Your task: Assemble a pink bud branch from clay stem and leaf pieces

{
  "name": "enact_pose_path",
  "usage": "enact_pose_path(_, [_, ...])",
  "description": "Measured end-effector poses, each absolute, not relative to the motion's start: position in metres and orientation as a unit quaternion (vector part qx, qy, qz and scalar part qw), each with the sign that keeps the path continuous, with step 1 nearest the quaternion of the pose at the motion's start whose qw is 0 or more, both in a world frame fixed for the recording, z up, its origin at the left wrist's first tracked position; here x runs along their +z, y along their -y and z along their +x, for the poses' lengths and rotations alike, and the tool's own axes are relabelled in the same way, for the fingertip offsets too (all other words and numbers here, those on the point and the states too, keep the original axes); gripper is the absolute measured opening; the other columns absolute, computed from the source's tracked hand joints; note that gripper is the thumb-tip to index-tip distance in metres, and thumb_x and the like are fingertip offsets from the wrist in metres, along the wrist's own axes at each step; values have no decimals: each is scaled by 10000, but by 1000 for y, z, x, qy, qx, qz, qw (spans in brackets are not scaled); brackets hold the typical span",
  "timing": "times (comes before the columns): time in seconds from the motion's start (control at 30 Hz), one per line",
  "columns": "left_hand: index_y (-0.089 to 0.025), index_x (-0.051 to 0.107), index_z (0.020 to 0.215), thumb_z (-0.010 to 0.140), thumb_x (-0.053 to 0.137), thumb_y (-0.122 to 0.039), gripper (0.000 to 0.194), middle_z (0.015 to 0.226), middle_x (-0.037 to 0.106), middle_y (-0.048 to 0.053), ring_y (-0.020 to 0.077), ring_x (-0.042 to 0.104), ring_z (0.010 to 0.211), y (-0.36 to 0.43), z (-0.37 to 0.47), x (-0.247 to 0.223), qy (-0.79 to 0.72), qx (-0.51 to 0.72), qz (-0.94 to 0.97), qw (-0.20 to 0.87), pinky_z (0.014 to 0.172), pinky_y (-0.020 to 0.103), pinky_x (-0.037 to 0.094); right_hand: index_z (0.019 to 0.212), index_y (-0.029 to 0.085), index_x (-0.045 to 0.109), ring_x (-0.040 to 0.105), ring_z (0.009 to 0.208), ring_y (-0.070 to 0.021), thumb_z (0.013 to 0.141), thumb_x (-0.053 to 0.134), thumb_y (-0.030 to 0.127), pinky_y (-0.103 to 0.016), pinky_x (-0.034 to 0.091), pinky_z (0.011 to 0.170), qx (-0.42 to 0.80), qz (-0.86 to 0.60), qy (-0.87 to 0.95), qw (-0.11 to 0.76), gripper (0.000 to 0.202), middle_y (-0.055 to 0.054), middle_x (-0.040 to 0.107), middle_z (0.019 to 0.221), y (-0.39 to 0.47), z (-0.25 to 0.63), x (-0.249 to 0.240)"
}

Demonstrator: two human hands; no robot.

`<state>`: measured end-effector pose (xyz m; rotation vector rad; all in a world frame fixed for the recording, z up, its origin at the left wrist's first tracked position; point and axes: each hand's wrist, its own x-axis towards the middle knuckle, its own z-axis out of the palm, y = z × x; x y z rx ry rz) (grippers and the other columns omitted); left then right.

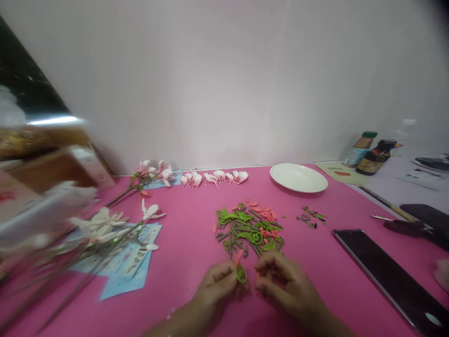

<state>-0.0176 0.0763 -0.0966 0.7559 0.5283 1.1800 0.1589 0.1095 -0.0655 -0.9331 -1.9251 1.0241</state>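
Green ring (237,273) juts from the left fingers (226,280).

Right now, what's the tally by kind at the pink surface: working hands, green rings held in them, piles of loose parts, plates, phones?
Left hand and right hand: 2
Green ring held: 1
Large parts pile and small parts pile: 2
White plate: 1
Phone: 1
Total: 7

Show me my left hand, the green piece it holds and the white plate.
Left hand (219,282): head view, middle of hand.
Green piece (238,271): head view, on its loop.
White plate (298,177): head view, bare inner surface.
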Motion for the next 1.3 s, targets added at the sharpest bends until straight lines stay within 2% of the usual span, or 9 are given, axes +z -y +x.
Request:
enact_pose_path(0.07, [-121,642,723,786,659,-350,238,653,527,15,111,449,610,-75,-21,-97,-262,520,378,720,605,249,317,697,180,591,495,523,-93,800,623,285,-206,386,508,380,-365,762,376,151,23,557,593,-109,159,-65])
enact_pose_path(0.13, [-129,653,755,810,634,-339,218,718,528,23,125,456,676,-75,-25,-96,-287,506,421,696,648,255,330,657,178,591,504,546,-95,805,631,265,-208,391,527,348,-341,783,387,176,21,556,589,-110,160,-62])
enact_pose_path(0.37, [-137,656,795,834,590,-390,264,803,539,41,158,476,773,-75,-29,-91,-314,484,482,659,737,284,357,837,189,650,576,649,-117,794,657,199,-225,457,598,339,-276,782,444,45,5,589,698,-111,161,-53])
enact_pose_path(0.47, [-132,644,779,824,605,-394,268,743,528,31,139,466,708,-74,-26,-94,-311,488,453,679,679,266,348,911,203,662,597,681,-122,817,622,170,-232,475,619,329,-253,795,442,108,-7,609,743,-110,161,-50])
enact_pose_path(0.57, [-130,613,732,823,606,-403,288,632,496,5,117,436,610,-73,-24,-96,-290,499,418,701,612,254,318,862,206,674,610,679,-122,829,607,151,-232,482,623,309,-249,810,432,93,-11,627,735,-109,161,-48])
enact_pose_path(0.7, [-125,602,726,825,603,-403,295,629,511,18,134,458,628,-73,-23,-95,-271,502,411,712,630,271,326,799,200,667,621,645,-123,806,645,155,-231,488,601,278,-246,811,452,50,-13,645,709,-109,160,-50])
enact_pose_path(0.97, [-130,584,699,809,617,-422,314,599,473,0,129,441,613,-74,-22,-96,-266,494,409,720,629,271,318,820,197,683,636,642,-125,778,669,133,-216,502,580,245,-228,821,463,78,-32,659,726,-111,161,-55])
enact_pose_path(1.3, [-114,637,689,783,658,-392,294,572,503,3,112,443,556,-74,-19,-100,-253,503,384,732,587,256,312,778,206,696,634,586,-129,818,621,195,-211,505,528,214,-223,836,453,86,-42,662,677,-110,162,-47])
